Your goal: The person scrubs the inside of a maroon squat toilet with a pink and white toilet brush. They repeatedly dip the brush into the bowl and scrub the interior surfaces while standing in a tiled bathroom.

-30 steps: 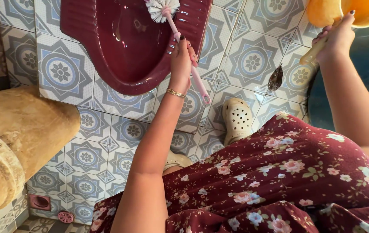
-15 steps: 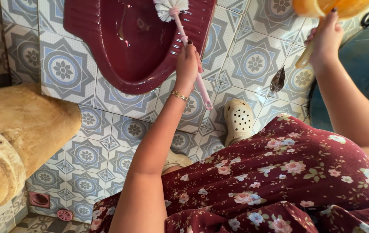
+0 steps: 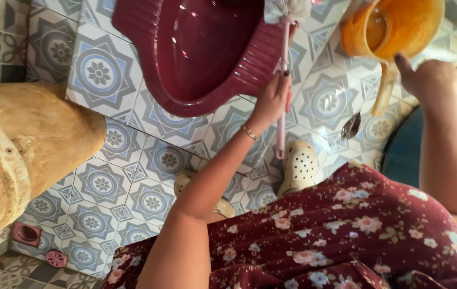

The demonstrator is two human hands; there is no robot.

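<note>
One pink toilet brush (image 3: 282, 80) clasped tight in left hand (image 3: 274, 99), bristles beyond the grip at the rim of one maroon squat pan (image 3: 196, 53). One orange jug (image 3: 394, 27), handle clenched in right hand (image 3: 434, 80). Two cream clogs (image 3: 299, 166) below, on tiled floor (image 3: 100, 182).

Left hand (image 3: 274, 99) holds toilet brush (image 3: 283, 64); right hand (image 3: 434, 80) tilts orange jug (image 3: 394, 27).

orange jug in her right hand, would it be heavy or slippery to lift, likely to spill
The orange jug looks like thin plastic, so probably light itself. Liquid shows inside, adding weight and likely sloshing if tilted. The right hand sits by its long handle; the surface looks wet, so possibly slippery.
</note>
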